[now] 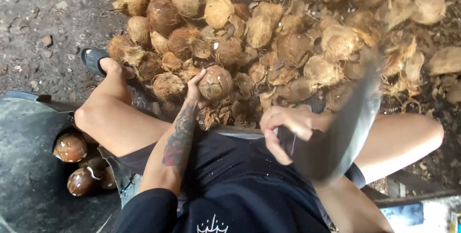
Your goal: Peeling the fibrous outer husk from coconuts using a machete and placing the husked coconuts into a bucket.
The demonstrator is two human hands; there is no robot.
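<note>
The biggest thing before me is the heap of husked coconuts (288, 36), brown and fibrous, spreading from my knees to the top and right edges, where it is cut off. How deep it goes I cannot tell; the shells overlap and hide one another, and loose husk scraps cover the ground between them.

To my left sits a dark tub (29, 165), only part of it in view, its rim running off the left and bottom edges. A few peeled coconuts (72, 147), smooth and glossy brown, lie against its wall beside my left thigh; my leg hides some of them.

Next comes the broad blade (355, 122), swung across my right thigh and so blurred that its edge and tip are hard to make out. My right hand (288, 127) is wrapped tight around its handle, fingers curled under; the handle itself is hidden inside my fist.

My left hand (194, 89) reaches forward past my knee, the forearm tattooed. Its fingers are closed around the left side of a single coconut (216, 82), which rests at the near edge of the heap, just in front of my lap. Its pale patch faces up; the underside is hidden.

Smallest, a dark sandal (93, 60) on my left foot, partly tucked under the heap.
</note>
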